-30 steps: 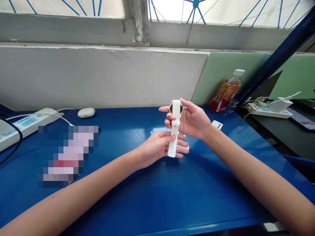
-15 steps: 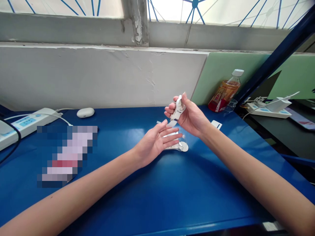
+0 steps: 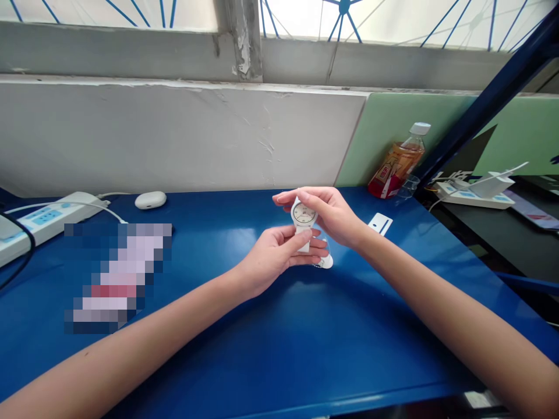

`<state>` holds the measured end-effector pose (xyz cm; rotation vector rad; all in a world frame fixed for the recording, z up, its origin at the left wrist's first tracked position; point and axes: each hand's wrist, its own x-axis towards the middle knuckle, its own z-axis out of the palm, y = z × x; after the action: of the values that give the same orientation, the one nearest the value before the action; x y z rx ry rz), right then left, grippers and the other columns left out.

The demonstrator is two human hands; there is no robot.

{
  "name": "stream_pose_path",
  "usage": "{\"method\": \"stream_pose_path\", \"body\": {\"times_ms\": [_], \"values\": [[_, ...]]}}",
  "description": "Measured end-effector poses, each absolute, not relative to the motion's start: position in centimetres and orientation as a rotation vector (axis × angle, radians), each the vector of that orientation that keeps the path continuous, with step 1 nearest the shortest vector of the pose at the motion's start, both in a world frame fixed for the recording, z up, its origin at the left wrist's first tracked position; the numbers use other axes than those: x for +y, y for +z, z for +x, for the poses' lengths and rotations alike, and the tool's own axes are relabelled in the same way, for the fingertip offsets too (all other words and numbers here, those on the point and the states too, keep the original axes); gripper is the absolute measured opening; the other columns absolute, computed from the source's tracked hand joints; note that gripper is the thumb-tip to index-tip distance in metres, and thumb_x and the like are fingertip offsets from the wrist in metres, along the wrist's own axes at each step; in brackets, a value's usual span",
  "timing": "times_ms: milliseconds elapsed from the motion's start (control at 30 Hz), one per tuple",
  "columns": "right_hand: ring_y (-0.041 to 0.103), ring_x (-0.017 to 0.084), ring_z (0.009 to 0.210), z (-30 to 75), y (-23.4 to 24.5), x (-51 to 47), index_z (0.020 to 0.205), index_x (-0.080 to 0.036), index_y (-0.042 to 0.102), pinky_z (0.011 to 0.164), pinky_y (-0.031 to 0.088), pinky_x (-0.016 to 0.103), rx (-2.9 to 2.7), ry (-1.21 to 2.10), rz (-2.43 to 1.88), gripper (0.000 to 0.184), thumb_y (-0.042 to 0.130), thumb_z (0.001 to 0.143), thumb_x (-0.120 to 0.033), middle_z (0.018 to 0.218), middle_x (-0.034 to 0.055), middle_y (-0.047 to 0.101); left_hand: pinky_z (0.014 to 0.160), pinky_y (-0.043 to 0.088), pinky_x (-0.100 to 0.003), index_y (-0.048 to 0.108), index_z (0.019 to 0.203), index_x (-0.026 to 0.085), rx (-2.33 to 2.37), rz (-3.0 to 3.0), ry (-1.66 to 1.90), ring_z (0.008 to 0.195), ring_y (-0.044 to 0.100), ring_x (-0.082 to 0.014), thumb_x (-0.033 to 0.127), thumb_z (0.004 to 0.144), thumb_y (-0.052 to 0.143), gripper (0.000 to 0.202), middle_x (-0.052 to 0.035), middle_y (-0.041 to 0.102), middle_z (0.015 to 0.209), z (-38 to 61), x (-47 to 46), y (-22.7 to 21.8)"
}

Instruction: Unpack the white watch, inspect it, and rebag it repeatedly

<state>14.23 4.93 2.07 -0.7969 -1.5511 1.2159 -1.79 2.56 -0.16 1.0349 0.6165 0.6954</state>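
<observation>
A white wristwatch (image 3: 303, 216) with a round pale dial faces me over the middle of the blue table (image 3: 244, 355). My right hand (image 3: 334, 214) curls round its case from the right. My left hand (image 3: 279, 256) pinches the short strap end just below the dial. A clear plastic piece with a white round end (image 3: 325, 262) lies on the table right under both hands, mostly hidden by them.
A white earbud case (image 3: 151, 200) and a white power strip (image 3: 41, 224) lie at the left back. A bottle of amber drink (image 3: 399, 163) stands by the green panel at the right. A small white card (image 3: 379, 224) lies near my right wrist. A blurred patch (image 3: 117, 273) covers something at left.
The watch was turned from strap-side showing to dial facing me and lowered a little. My left hand let go, opened flat, then closed on the strap below the dial.
</observation>
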Motion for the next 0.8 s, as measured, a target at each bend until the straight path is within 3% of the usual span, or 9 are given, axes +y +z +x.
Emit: {"method": "stream_pose_path", "body": {"times_ms": [167,333,567,800], "values": [[0.066,0.025,0.114,14.33,2.34,5.13,0.110,-0.019,0.074,0.104,0.048,0.041,-1.319,1.712,-0.572,0.054,0.041,0.098,-0.059,0.120,0.0096,0.073,0.089,0.057,-0.040,0.071,0.097,0.007,0.658,1.114,0.648,0.094,0.074,-0.0288,0.043,0.092,0.066,0.037,-0.0168,0.076,0.098,-1.47,1.94,-0.08],[0.064,0.026,0.119,14.66,2.90,5.01,0.115,-0.014,0.070,0.109,0.044,0.042,-1.182,1.877,-0.496,0.070,0.025,0.098,-0.064,0.124,0.0127,0.071,0.088,0.058,-0.039,0.070,0.100,0.008,0.727,1.131,0.636,0.094,0.075,-0.0282,0.042,0.095,0.062,0.036,-0.0164,0.077,0.097,-1.42,1.91,-0.08],[0.061,0.030,0.125,14.63,3.01,4.89,0.111,-0.017,0.071,0.104,0.048,0.046,-1.234,1.828,-0.602,0.071,0.036,0.089,-0.075,0.128,0.0133,0.069,0.092,0.058,-0.041,0.071,0.096,0.008,0.766,1.086,0.607,0.095,0.075,-0.0292,0.043,0.095,0.063,0.035,-0.0170,0.076,0.098,-1.52,2.02,-0.04],[0.060,0.029,0.125,14.78,2.92,4.91,0.112,-0.016,0.070,0.104,0.048,0.046,-1.211,1.866,-0.614,0.075,0.033,0.088,-0.076,0.130,0.0142,0.068,0.092,0.057,-0.043,0.072,0.094,0.008,0.786,1.085,0.613,0.093,0.075,-0.0295,0.046,0.091,0.068,0.038,-0.0165,0.076,0.095,-1.44,1.87,0.00]]}}
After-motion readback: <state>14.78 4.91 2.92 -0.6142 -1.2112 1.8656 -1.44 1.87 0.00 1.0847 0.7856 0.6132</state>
